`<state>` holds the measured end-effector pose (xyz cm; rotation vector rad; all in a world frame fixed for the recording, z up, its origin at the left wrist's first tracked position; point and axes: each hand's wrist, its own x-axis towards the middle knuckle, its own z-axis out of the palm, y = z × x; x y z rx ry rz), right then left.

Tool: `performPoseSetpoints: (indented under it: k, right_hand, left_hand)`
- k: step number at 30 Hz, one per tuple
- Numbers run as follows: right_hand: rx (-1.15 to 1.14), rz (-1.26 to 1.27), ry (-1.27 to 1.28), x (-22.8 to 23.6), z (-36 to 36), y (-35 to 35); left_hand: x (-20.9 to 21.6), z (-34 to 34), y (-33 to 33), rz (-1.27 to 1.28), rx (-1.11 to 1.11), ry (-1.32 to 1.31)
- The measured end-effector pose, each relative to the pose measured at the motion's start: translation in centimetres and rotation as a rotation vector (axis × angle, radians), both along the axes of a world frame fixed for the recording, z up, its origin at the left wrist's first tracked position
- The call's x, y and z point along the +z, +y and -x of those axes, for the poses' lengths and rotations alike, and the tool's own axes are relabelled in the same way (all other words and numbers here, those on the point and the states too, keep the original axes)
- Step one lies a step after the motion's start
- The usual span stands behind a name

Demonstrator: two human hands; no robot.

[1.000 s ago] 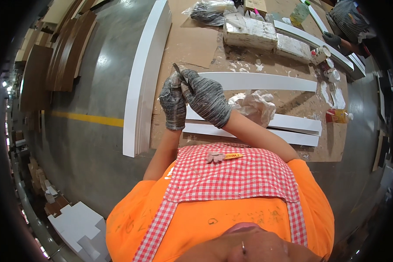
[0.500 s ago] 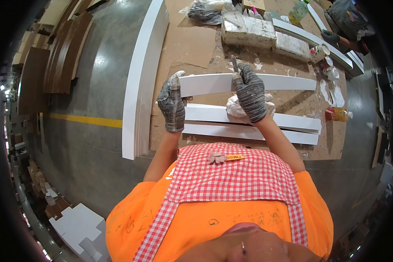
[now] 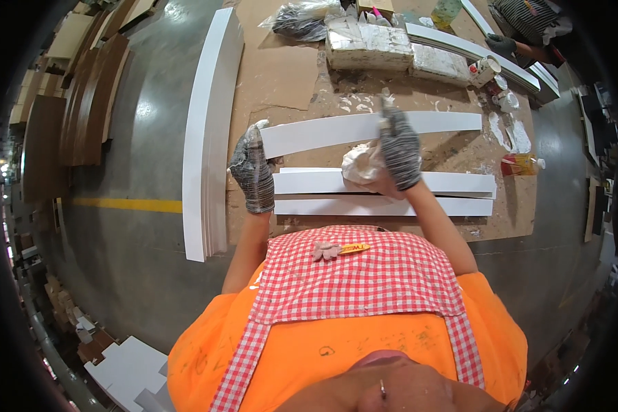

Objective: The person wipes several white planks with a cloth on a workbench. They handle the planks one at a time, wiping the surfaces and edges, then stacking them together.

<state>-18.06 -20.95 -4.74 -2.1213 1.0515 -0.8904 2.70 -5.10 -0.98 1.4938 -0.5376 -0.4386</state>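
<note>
- Now the right hand has slid rightward along the white strip, seemingly past its middle; grip blurred, cannot tell.
- Left hand holds its left end.

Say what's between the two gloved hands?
Head view: a white strip runs from the left hand past the right hand; lower in frame lie a crumpled wad and more strips.

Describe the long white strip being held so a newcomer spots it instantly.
Find the brown table, then the white-smeared blocks toward its far side. Between those blocks and a crumpled white wad runs a long white strip. Unlike the white strips closest to the checked apron, this one is gripped at its left end by the left hand.
</note>
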Motion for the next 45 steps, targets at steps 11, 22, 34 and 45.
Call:
performPoseSetpoints:
  k: [11,22,34,45]
  right_hand:
    - [0.111,-0.049,0.265,1.9,-0.9,0.8]
    - [-0.123,-0.126,0.058,-9.0,15.6,-11.5]
    - [-0.139,0.018,0.038,-10.2,19.1,-14.2]
    - [-0.410,0.040,0.353,-11.1,26.5,-20.7]
  left_hand:
    - [0.2,-1.5,-1.8,-0.121,0.043,0.022]
    - [-2.7,-3.1,-3.0,-0.214,0.079,0.060]
    - [-3.7,-2.8,-3.3,-0.144,0.079,-0.009]
    - [-2.8,-2.2,-2.9,-0.226,0.078,0.011]
